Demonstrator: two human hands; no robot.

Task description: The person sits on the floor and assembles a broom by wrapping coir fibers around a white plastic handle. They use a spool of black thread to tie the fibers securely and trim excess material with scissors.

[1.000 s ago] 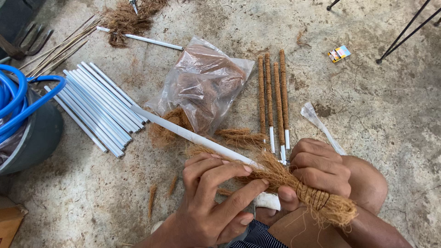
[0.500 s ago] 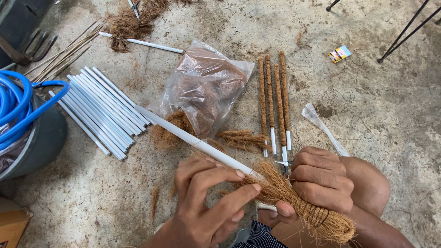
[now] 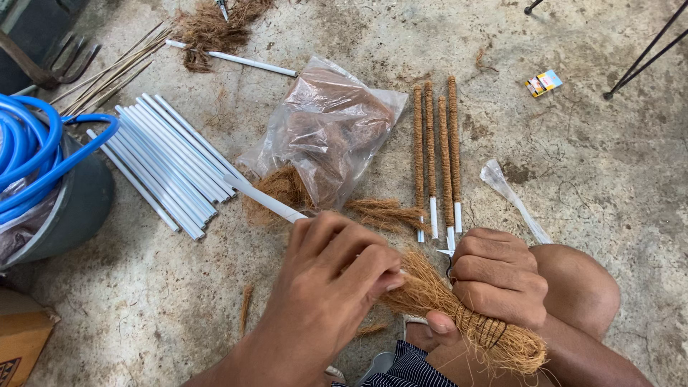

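Observation:
A white plastic tube [image 3: 264, 198] runs from upper left down into both hands. Brown coconut fibre [image 3: 430, 290] covers its near end, bound with dark string close to my knee. My right hand [image 3: 498, 276] is closed around the fibre-wrapped end. My left hand [image 3: 333, 276] lies over the tube, fingers pressed onto the fibre. Four finished fibre-wrapped sticks [image 3: 436, 154] lie side by side just beyond my right hand. A clear plastic bag of fibre [image 3: 326, 132] sits beyond my left hand.
A row of bare white tubes [image 3: 168, 168] lies at left on the concrete floor. A grey bucket [image 3: 72, 208] with a blue hose [image 3: 29, 154] stands far left. Loose fibre [image 3: 211, 25], thin sticks [image 3: 107, 72], a small coloured box [image 3: 542, 82] and a crumpled plastic wrapper [image 3: 512, 197] lie around.
My left hand has slid along the tube onto the fibre, covering more of it. The tube's far end has swung a little left. The right hand keeps its hold.

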